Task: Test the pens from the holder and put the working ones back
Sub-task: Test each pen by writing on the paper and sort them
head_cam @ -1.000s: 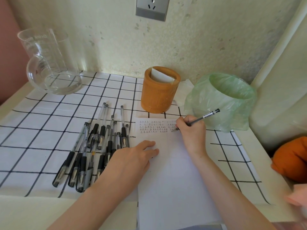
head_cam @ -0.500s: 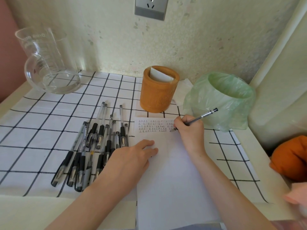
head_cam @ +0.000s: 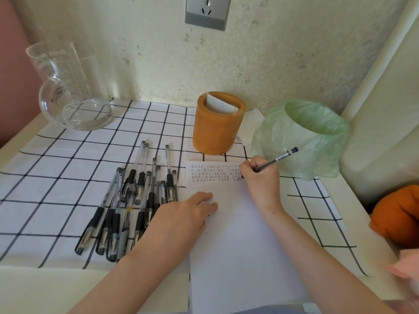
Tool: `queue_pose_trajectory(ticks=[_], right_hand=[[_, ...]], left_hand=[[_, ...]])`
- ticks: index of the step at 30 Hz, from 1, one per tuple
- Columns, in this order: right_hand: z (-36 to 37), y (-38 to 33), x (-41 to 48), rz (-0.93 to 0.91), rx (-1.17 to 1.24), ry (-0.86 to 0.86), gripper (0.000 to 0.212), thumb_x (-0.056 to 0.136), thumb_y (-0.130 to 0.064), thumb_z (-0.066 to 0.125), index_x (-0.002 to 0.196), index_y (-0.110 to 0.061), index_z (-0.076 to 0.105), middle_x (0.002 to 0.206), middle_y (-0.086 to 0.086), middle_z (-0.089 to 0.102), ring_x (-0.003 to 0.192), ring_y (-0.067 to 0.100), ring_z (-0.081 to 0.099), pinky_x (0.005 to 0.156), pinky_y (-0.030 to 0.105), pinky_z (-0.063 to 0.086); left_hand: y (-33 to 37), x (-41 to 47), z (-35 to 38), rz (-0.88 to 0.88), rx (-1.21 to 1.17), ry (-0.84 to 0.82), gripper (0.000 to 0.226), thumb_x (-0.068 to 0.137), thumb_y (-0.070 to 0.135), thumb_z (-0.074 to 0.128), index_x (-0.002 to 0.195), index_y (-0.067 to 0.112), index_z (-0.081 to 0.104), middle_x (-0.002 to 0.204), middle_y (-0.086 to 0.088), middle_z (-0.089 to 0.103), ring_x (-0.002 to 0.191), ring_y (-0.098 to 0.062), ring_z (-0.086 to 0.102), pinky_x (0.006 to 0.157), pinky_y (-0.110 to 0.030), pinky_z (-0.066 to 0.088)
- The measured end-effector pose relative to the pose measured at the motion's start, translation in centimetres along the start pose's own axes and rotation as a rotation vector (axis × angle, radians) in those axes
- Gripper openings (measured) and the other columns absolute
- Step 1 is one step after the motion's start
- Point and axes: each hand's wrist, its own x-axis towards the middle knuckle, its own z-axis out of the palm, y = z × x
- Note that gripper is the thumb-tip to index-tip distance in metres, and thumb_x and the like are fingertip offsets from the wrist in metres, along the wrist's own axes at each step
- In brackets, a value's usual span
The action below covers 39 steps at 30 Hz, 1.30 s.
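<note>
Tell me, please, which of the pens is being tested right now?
The pen gripped in the right hand, tip on the paper; the other pens lie piled on the checked cloth.

White cloth [head_cam: 56, 189] with black grid — orange holder [head_cam: 216, 132], green bag [head_cam: 317, 141], black-gripped pens [head_cam: 136, 200].

we see a glass jug [head_cam: 72, 98] on the checked cloth [head_cam: 56, 177], a green-bagged bin [head_cam: 317, 141] at right, a socket [head_cam: 206, 12] above.

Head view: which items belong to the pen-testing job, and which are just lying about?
Job: pen held by right hand, paper sheet under left hand, pile of pens, orange holder.
Lying about: glass jug, green-bagged bin (untouched), wall socket, orange object.
</note>
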Motion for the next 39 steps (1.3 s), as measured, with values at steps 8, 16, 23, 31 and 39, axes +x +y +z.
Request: queue_pose_trajectory(ticks=[8, 16, 23, 31, 39], right_hand=[[-1.4, -2.4, -0.6, 0.208, 0.334, 0.04, 0.033, 0.09, -0.006, 0.058, 0.059, -0.008, 0.046, 0.037, -0.008, 0.039, 0.036, 0.009, 0.031, 0.044, 0.023, 0.026], [-3.4, -6.4, -5.0, 0.411, 0.653, -0.33, 0.025, 0.088, -0.024, 0.053, 0.08, -0.002, 0.062, 0.049, 0.004, 0.045, 0.042, 0.013, 0.04, 0.04, 0.019, 0.028], [-3.0, -7.1, -5.6, 0.361, 0.634, -0.369, 0.016, 0.073, -0.02, 0.064, 0.07, -0.01, 0.052, 0.05, 0.006, 0.05, 0.039, 0.014, 0.042, 0.037, 0.019, 0.028], [-3.3, -7.0, -5.0, 0.383, 0.547, -0.307, 0.028, 0.088, -0.006, 0.058, 0.064, -0.013, 0.047, 0.043, 0.001, 0.044, 0.04, 0.013, 0.035, 0.039, 0.02, 0.019], [-3.1, -7.0, -5.5, 0.319, 0.435, -0.51, 0.017, 0.086, -0.01, 0.064, 0.073, -0.009, 0.052, 0.049, 0.004, 0.051, 0.042, 0.014, 0.042, 0.04, 0.018, 0.027]], left_hand=[[0.4, 0.0, -0.5, -0.041, -0.046, -0.003, 0.034, 0.063, 0.009, 0.078, 0.093, 0.024, 0.071, 0.096, 0.008, 0.069, 0.031, -0.015, 0.05, 0.029, -0.019, 0.031], [2.4, 1.0, -3.7, -0.481, -0.845, 0.073, 0.019, 0.091, 0.032, 0.045, 0.11, 0.033, 0.043, 0.055, 0.011, 0.039, 0.048, -0.006, 0.037, 0.049, -0.013, 0.033], [1.4, 1.3, -3.0, -0.453, -1.018, -0.069, 0.047, 0.097, 0.013, 0.039, 0.131, 0.037, 0.018, 0.076, 0.014, 0.057, 0.076, -0.009, 0.051, 0.076, -0.02, 0.04], [1.4, 1.4, -3.4, -0.404, -1.006, -0.05, 0.063, 0.095, 0.013, 0.042, 0.142, 0.036, 0.007, 0.085, 0.012, 0.065, 0.08, -0.003, 0.052, 0.082, -0.01, 0.038], [1.8, 1.3, -3.4, -0.377, -0.888, -0.098, 0.057, 0.093, 0.019, 0.048, 0.136, 0.041, 0.017, 0.081, 0.026, 0.066, 0.072, 0.001, 0.056, 0.072, -0.007, 0.039]])
